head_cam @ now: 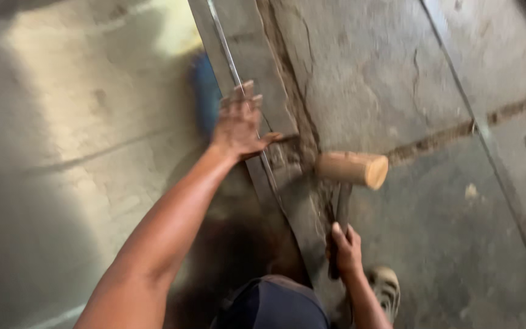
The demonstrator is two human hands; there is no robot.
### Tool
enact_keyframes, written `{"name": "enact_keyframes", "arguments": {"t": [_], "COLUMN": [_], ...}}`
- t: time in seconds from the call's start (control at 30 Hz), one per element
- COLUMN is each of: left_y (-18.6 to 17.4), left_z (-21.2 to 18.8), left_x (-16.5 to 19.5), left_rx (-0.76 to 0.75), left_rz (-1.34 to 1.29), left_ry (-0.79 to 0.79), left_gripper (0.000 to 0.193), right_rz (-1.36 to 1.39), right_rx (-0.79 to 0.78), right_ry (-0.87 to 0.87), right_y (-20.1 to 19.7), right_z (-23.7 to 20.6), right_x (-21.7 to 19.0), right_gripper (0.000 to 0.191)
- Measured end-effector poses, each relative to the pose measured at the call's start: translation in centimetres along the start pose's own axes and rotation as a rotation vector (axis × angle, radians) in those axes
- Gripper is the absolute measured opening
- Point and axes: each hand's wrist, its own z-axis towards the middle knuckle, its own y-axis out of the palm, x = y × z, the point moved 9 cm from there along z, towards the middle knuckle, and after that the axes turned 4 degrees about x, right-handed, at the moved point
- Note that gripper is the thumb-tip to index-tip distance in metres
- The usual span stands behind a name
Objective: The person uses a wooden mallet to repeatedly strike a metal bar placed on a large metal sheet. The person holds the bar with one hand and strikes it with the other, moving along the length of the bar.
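Mallet [352, 169], wooden-headed, hangs just right of the folded sheet-metal edge [275, 183], its handle gripped in the closed right hand [347, 248] nearest the camera. Farther off, the left hand [238, 125] presses spread fingers flat on the sheet; the seam beyond looks unflattened.

A wooden mallet [351, 169] sits in the middle of the frame. Its round, light brown head lies sideways, and its dark handle points down toward the bottom. A big shiny metal sheet [74, 140] fills the left half of the frame. Its long folded edge [248, 103] runs from the top middle down to the bottom middle.
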Motion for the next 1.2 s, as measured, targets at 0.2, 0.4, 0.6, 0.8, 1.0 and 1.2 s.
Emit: {"name": "enact_keyframes", "arguments": {"t": [0.2, 0.4, 0.6, 0.8, 1.0, 1.2], "left_y": [3.3, 6.3, 5.9, 7.2, 7.7, 8.2], "left_z": [-2.7, -5.8, -7.7, -11.5, -12.7, -13.3], "left_x": [12.8, 8.3, 5.4, -0.5, -1.7, -1.7], "left_rx": [0.342, 0.367, 0.328, 0.205, 0.239, 0.124], "left_rz": [-0.112, -0.106, -0.07, 0.046, 0.018, -0.005], "left_ry": [0.625, 0.581, 0.363, 0.006, 0.116, 0.124], "left_gripper": [0.1, 0.101, 0.088, 0.076, 0.084, 0.076], "right_rz": [0.109, 0.226, 0.14, -0.37, -0.872, -1.296], "right_rx": [0.014, -0.009, 0.044, 0.143, 0.169, 0.236], "right_ry": [0.137, 0.261, 0.214, 0.117, -0.066, -0.069], "right_y": [-0.6, -1.3, -1.8, -4.9, -10.2, -11.6], "right_z": [-0.5, -0.4, -0.2, -0.1, -6.4, -15.6], "right_x": [-0.3, -1.0, -2.1, -6.6, -13.6, -17.7], "right_gripper": [0.032, 0.04, 0.039, 0.041, 0.043, 0.052]}}
